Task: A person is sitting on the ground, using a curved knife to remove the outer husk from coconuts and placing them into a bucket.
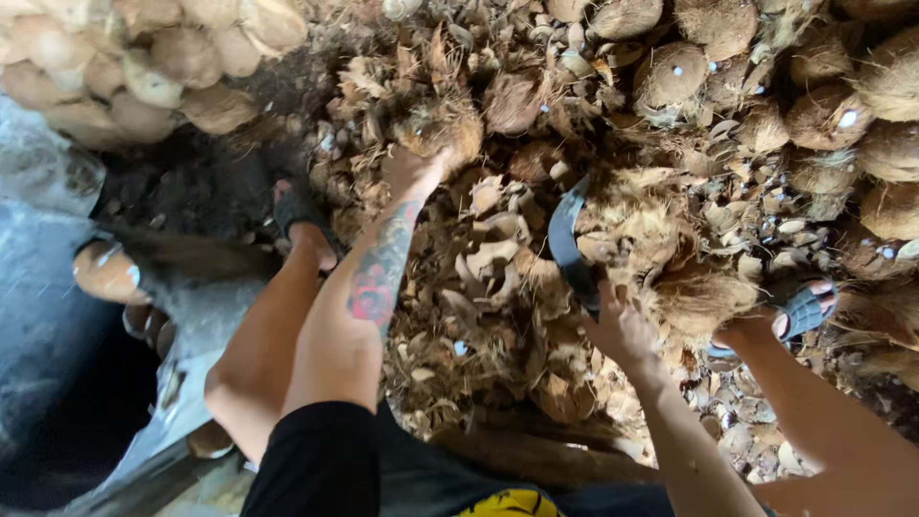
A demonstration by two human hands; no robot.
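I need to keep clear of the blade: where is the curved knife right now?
In the head view, the curved knife is right of centre, gripped by the right hand, above the husk scraps.

The left hand (414, 170) reaches a brown fibrous coconut (442, 129), its fingertips lost in husk. The curved dark blade (567, 239) has its handle hidden inside the right hand (620, 327). Pale peeled coconuts (144, 57) run off the top edge.
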